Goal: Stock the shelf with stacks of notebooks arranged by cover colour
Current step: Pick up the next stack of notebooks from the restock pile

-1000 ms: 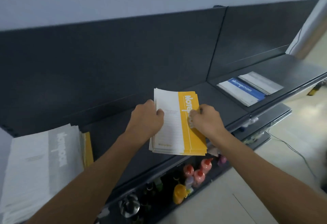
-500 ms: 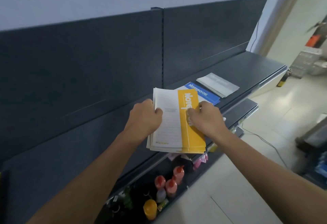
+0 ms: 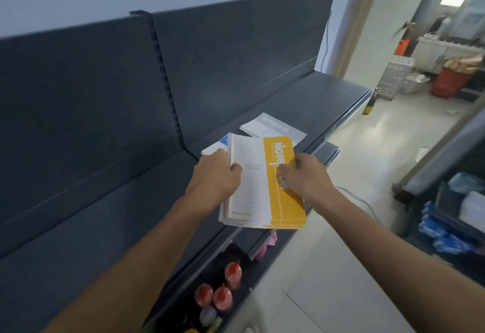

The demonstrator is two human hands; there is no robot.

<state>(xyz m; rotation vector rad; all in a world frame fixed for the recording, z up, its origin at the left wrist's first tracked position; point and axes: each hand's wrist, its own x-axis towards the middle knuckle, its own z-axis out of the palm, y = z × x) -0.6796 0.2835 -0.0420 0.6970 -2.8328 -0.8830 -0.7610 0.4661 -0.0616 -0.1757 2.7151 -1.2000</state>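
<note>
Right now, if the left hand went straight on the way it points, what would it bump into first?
Probably the blue notebook stack lying on the shelf, just beyond the left hand. Height is hard to judge, so it might pass above it.

Bare left grip [image 3: 215, 175] and bare right grip [image 3: 307, 177] on slender forearms [image 3: 147, 248], uncovered as far as visible.

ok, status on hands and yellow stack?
Left hand and right hand grip the yellow stack. Stack over the shelf front edge. Blue notebooks partly hidden behind.
</note>
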